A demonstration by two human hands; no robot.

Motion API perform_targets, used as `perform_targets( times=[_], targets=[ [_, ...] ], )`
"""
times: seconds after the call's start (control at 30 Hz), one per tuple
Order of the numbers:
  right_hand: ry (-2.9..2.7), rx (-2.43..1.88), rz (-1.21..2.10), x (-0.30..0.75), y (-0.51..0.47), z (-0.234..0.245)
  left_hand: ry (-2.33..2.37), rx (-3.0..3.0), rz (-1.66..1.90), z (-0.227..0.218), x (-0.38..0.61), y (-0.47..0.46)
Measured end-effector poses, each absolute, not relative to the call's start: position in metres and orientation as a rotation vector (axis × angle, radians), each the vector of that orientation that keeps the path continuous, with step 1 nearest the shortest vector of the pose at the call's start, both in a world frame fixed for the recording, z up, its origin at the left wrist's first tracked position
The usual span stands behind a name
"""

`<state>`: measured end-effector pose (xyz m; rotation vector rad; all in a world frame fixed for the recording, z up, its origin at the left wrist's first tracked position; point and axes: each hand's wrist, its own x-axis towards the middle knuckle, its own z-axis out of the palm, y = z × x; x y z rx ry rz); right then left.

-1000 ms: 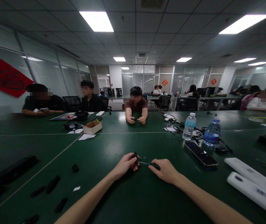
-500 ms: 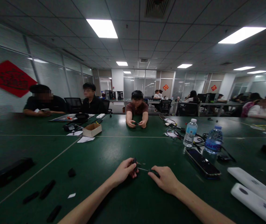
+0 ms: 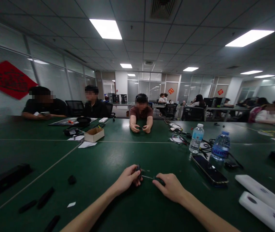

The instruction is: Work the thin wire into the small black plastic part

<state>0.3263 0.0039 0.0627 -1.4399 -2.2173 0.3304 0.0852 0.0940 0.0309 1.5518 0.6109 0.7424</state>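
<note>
My left hand (image 3: 129,177) is closed around a small black part (image 3: 138,169), which it holds just above the green table (image 3: 118,154). In my right hand (image 3: 168,186) is a screwdriver (image 3: 158,180) with a dark handle, gripped between thumb and fingers. Its thin metal shaft points left, and its tip meets or comes very close to the black part; the exact contact is too small to make out. Several loose black pieces (image 3: 45,197) lie on the table to the left of my left forearm, near a white scrap of paper (image 3: 71,204).
On the right stand two water bottles (image 3: 196,139), with a phone (image 3: 210,169), cables and white elongated devices (image 3: 264,209) nearby. A small open box (image 3: 94,135) sits at the far left, beyond a long black object (image 3: 7,178). Across the table a person (image 3: 141,112) handles a small dark thing.
Both hands keep their hold in nearly the same place. The view has shifted slightly, so the table items on the left appear a little further left.
</note>
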Motion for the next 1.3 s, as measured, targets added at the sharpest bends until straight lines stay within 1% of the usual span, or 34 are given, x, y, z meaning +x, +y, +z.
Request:
perform_targets(
  times=[0.23, 0.57, 0.8, 1.13, 1.3],
  targets=[
    [-2.221, -1.447, 0.3, 0.3253, 0.0043, 0.0607, 0.628, 1.561, 0.75, 0.0301, 0.0847, 0.0933],
    [-2.228, -1.494, 0.342, 0.3238, 0.0033, 0.0622, 0.641, 1.576, 0.758, 0.0291, 0.0847, 0.0931],
    [-2.228, -1.481, 0.208, 0.3228, 0.004, 0.0607, 0.65, 1.573, 0.767, 0.0348, 0.0869, 0.0888],
    [-2.21, -1.482, 0.299, 0.3235, 0.0043, 0.059, 0.648, 1.536, 0.774, 0.0328, 0.0857, 0.0902],
    [-2.211, -1.502, 0.262, 0.3231, 0.0044, 0.0583, 0.648, 1.514, 0.778, 0.0327, 0.086, 0.0902]
  ],
)
